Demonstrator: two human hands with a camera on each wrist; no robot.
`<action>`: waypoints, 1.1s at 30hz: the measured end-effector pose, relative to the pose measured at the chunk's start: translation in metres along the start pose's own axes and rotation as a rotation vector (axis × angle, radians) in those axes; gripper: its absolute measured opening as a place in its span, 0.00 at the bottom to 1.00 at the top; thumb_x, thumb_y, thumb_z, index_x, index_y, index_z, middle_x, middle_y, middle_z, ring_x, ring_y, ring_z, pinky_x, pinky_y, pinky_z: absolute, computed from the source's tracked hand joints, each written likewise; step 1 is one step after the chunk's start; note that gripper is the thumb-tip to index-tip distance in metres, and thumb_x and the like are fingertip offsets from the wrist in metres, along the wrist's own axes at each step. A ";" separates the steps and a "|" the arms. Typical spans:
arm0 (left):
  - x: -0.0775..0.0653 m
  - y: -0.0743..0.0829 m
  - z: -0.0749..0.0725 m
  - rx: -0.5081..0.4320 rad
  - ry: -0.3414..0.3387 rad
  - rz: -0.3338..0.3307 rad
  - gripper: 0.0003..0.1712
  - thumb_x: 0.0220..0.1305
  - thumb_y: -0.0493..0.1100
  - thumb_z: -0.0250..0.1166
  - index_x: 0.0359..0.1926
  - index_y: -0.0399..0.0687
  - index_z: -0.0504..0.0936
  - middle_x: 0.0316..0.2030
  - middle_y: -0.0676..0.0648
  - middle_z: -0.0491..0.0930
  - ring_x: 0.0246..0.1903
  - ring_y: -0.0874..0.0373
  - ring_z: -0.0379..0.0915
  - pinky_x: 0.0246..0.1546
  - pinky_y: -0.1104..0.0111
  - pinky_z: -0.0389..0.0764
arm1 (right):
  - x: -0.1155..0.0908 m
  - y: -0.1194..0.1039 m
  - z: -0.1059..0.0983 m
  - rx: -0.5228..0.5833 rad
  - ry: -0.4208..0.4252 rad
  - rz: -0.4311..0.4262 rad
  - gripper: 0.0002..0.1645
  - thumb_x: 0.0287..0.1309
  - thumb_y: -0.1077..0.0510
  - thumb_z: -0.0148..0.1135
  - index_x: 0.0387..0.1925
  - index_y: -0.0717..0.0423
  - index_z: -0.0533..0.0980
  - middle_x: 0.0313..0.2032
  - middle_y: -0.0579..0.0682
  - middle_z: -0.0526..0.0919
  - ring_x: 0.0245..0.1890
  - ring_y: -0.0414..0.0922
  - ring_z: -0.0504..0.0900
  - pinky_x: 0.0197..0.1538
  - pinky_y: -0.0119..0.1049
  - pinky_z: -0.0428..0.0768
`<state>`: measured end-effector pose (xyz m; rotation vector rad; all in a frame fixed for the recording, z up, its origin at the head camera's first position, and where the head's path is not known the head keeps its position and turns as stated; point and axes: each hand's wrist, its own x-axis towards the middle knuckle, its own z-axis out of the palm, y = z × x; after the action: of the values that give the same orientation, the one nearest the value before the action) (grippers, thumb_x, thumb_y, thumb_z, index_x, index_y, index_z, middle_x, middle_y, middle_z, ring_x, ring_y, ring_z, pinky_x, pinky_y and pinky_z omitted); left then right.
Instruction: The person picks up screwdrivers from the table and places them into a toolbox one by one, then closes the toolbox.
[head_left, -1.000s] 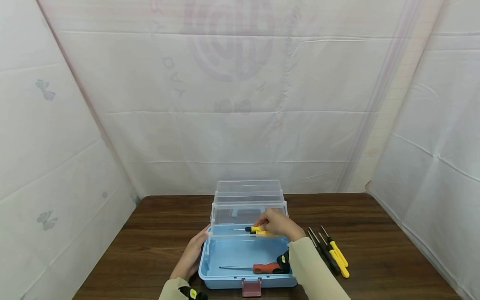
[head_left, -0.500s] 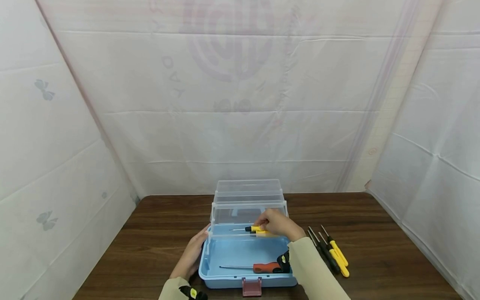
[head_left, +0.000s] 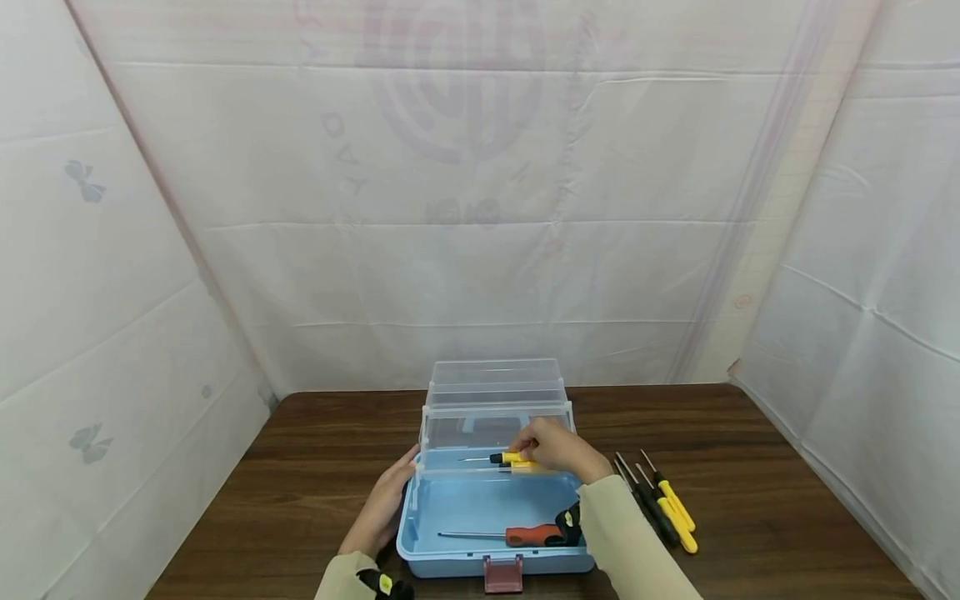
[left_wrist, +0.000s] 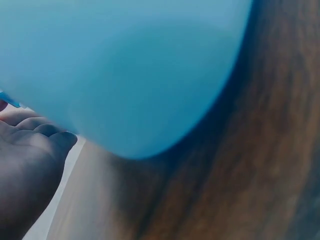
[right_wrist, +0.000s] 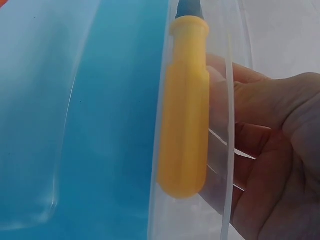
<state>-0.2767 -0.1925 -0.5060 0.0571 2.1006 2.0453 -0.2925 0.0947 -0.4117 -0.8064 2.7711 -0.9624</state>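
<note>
A light blue toolbox [head_left: 480, 505] stands with its clear tray section [head_left: 495, 429] raised at the back. My right hand [head_left: 553, 444] reaches over that section and pinches a screwdriver [head_left: 512, 457] with a yellow handle and black collar, its thin shaft pointing left. Just below it shows a second yellow handle [head_left: 527, 467], partly covered by the hand. Seen from the right wrist, one yellow handle [right_wrist: 184, 115] lies along the clear tray wall, fingers behind it. My left hand [head_left: 386, 500] rests against the toolbox's left side, its fingers extended along the wall.
An orange and black screwdriver [head_left: 532, 536] lies in the front of the toolbox. Several black- and yellow-handled screwdrivers [head_left: 675, 507] lie on the wooden table [head_left: 300, 492] to the right. A pink latch [head_left: 503, 575] hangs at the toolbox front. White sheeting [head_left: 480, 292] encloses the table.
</note>
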 end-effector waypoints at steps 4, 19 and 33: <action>0.000 0.001 0.001 0.001 -0.003 0.000 0.32 0.76 0.51 0.40 0.75 0.44 0.50 0.74 0.34 0.45 0.72 0.34 0.42 0.68 0.40 0.53 | -0.001 0.001 -0.001 0.008 0.001 -0.003 0.12 0.58 0.71 0.58 0.37 0.60 0.85 0.38 0.54 0.86 0.35 0.44 0.79 0.45 0.47 0.83; 0.001 0.002 -0.002 -0.009 -0.017 0.027 0.34 0.76 0.53 0.42 0.75 0.43 0.50 0.74 0.33 0.47 0.72 0.34 0.44 0.68 0.42 0.55 | -0.003 0.008 -0.002 0.027 0.016 -0.005 0.11 0.59 0.71 0.58 0.38 0.61 0.85 0.39 0.55 0.86 0.37 0.44 0.81 0.44 0.46 0.83; 0.001 0.002 -0.003 -0.001 -0.009 0.008 0.34 0.76 0.54 0.42 0.75 0.44 0.50 0.74 0.33 0.47 0.72 0.33 0.44 0.67 0.40 0.56 | -0.007 0.010 -0.005 0.031 0.065 0.058 0.10 0.59 0.67 0.60 0.41 0.60 0.84 0.40 0.53 0.86 0.36 0.43 0.79 0.47 0.46 0.83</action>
<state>-0.2785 -0.1954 -0.5040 0.0741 2.0979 2.0467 -0.2926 0.1076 -0.4138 -0.6990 2.8096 -1.0363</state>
